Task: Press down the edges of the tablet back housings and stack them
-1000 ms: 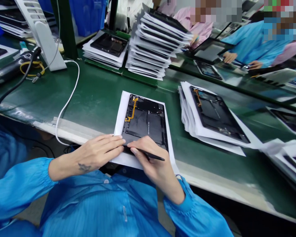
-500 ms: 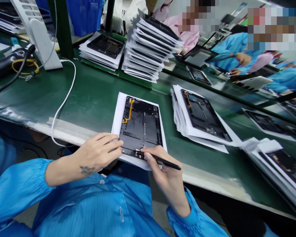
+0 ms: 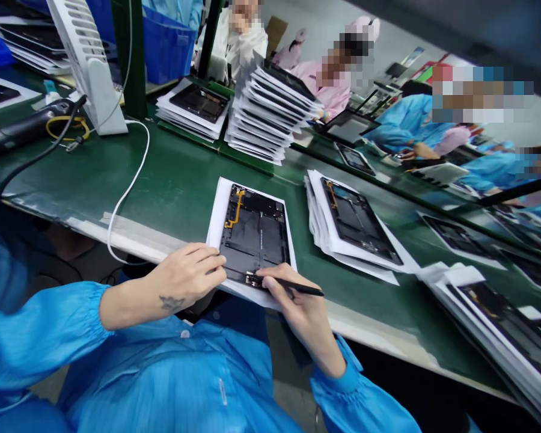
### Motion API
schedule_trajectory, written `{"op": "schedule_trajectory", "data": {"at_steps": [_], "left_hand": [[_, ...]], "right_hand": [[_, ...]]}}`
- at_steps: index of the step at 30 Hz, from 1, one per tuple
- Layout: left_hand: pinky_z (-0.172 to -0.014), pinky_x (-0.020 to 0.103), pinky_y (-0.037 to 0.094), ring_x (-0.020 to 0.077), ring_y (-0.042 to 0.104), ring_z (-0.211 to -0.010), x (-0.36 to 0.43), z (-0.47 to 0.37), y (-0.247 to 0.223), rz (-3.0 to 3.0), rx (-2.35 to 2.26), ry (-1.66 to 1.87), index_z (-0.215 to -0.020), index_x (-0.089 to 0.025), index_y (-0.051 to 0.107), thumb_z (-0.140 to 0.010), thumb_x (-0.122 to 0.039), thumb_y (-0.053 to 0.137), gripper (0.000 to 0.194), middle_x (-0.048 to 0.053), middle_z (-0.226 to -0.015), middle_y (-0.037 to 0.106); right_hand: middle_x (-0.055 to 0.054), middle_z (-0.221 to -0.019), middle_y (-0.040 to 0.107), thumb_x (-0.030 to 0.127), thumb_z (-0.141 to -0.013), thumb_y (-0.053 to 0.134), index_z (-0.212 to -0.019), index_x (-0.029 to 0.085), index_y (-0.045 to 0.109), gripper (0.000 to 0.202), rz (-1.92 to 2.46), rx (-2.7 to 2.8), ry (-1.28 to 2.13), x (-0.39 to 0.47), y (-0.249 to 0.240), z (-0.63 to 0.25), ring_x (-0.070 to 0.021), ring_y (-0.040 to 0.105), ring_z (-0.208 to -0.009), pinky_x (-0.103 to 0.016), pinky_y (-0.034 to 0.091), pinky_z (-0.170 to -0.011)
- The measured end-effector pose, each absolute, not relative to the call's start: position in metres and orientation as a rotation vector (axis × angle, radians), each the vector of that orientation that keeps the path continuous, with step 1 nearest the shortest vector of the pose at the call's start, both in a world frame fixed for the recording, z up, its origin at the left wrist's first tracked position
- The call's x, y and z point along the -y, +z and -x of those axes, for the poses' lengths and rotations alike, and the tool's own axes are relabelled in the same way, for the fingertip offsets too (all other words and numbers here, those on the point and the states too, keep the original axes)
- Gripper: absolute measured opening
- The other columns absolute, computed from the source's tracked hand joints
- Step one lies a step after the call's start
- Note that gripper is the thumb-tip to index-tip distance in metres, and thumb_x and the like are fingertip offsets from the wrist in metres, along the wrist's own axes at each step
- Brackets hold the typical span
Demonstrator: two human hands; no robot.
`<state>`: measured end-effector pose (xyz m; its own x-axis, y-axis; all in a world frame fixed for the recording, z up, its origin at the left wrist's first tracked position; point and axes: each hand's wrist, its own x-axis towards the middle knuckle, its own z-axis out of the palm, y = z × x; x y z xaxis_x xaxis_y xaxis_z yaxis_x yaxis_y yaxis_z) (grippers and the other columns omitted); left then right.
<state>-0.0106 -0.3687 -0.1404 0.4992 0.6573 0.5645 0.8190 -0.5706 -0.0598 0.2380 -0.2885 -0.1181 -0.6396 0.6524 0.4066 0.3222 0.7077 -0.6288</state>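
Note:
A black device housing (image 3: 247,240) with an orange flex cable (image 3: 237,210) lies on white paper (image 3: 215,213) at the table's front edge. My left hand (image 3: 184,276) rests at the housing's lower left corner, fingertips on its edge; the fingers lie close together, and whether anything small is under them is hidden. My right hand (image 3: 297,300) pinches a black pen-like tool (image 3: 300,287), its tip at a small metallic part (image 3: 253,279) on the housing's bottom edge. The tool's very tip is too small to make out.
More housings lie on paper stacks to the right (image 3: 360,222) and far right (image 3: 514,319). Behind stands a tall stack of papers and housings (image 3: 270,111). At the left are a white fan (image 3: 88,66), a white cable (image 3: 130,186) and a blue bin (image 3: 169,48). People sit beyond.
The camera view has shifted, so the background appears lower and partly displaced sideways. Both hands keep their places on the housing, and the tool lies at a slightly flatter angle.

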Motion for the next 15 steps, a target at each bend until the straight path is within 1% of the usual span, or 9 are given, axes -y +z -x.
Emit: {"op": "schedule_trajectory", "data": {"at_steps": [3,8,12,15], "left_hand": [[-0.09,0.037,0.052,0.0236,0.066,-0.105,0.365,0.006,-0.137,2.492,1.263,-0.627,-0.098,-0.014,0.067,-0.098,-0.008,0.043,0.025,0.009,-0.11,0.073],[-0.077,0.034,0.05,0.0224,0.064,-0.094,0.354,-0.005,-0.139,2.591,1.273,-0.545,-0.113,-0.013,0.065,-0.099,-0.013,0.048,0.022,0.01,-0.108,0.07],[-0.076,0.035,0.048,0.0233,0.061,-0.092,0.35,-0.011,-0.139,2.591,1.284,-0.489,-0.114,-0.013,0.064,-0.1,-0.018,0.052,0.019,0.01,-0.103,0.068],[-0.077,0.036,0.049,0.0241,0.061,-0.093,0.352,-0.013,-0.137,2.594,1.262,-0.447,-0.114,-0.012,0.065,-0.1,-0.018,0.051,0.02,0.01,-0.103,0.069]], "right_hand": [[-0.005,-0.088,0.071,0.015,-0.098,0.057,-0.098,0.022,0.069,0.014,0.701,2.249,0.611,0.299,-0.122,-0.234,-0.0184,0.068,-0.082,-0.03,0.055,-0.073],[-0.006,-0.091,0.068,0.009,-0.097,0.056,-0.106,0.023,0.067,0.02,0.655,2.28,0.518,0.31,-0.125,-0.231,-0.0196,0.063,-0.084,-0.034,0.053,-0.076],[-0.007,-0.089,0.067,0.007,-0.096,0.054,-0.114,0.02,0.065,0.026,0.569,2.427,0.404,0.311,-0.127,-0.234,-0.0217,0.059,-0.088,-0.036,0.053,-0.077],[-0.009,-0.088,0.068,0.008,-0.096,0.051,-0.117,0.017,0.066,0.028,0.497,2.537,0.316,0.311,-0.127,-0.236,-0.0231,0.058,-0.086,-0.038,0.055,-0.076]]}}
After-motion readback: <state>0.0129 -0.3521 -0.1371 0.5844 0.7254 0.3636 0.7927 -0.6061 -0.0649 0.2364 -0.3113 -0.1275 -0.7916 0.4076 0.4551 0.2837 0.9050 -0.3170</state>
